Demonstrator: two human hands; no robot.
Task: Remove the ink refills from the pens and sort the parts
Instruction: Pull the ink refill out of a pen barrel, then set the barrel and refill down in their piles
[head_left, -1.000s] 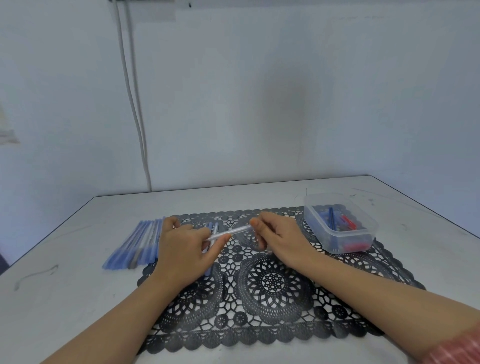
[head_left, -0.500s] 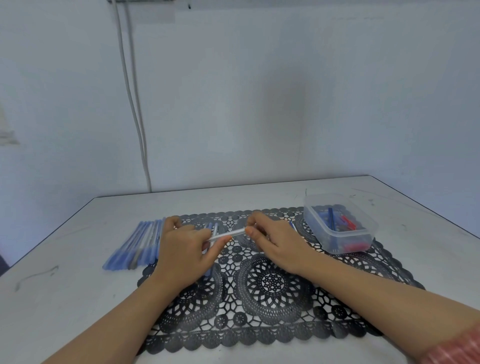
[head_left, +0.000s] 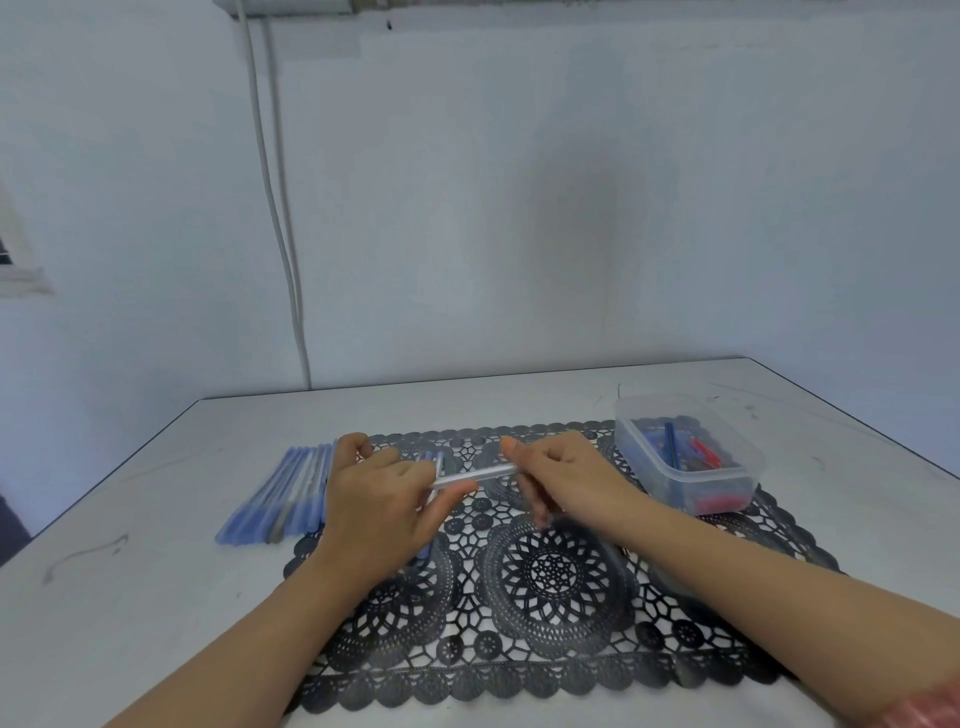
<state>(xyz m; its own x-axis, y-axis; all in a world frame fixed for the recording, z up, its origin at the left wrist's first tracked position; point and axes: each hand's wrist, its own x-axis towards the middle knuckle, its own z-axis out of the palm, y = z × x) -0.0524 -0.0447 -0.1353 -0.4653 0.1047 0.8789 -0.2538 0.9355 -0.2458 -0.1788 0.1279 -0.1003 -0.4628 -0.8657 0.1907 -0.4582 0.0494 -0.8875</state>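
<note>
Compared with half a second ago, the right hand (head_left: 566, 478) has drawn slightly to the right, so a little more of the clear pen (head_left: 475, 475) shows between the two hands. The left hand (head_left: 384, 499) has kept its place. The right hand's lower fingers (head_left: 540, 512) are now smeared with motion blur.

Both hands are raised just above the black lace placemat (head_left: 561, 571), backs up, with the forearms coming in from the near edge. The left hand's fingers curl round the pen's left end, thumb stretched along it. The right hand pinches the right end between thumb and curled fingers. The pen lies nearly level between them, its right end a touch higher.

A row of blue pens (head_left: 283, 493) lies on the white tabletop (head_left: 156, 597) just left of the left hand. A clear plastic box (head_left: 727, 486) with blue and red parts stands at the placemat's far right corner.
</note>
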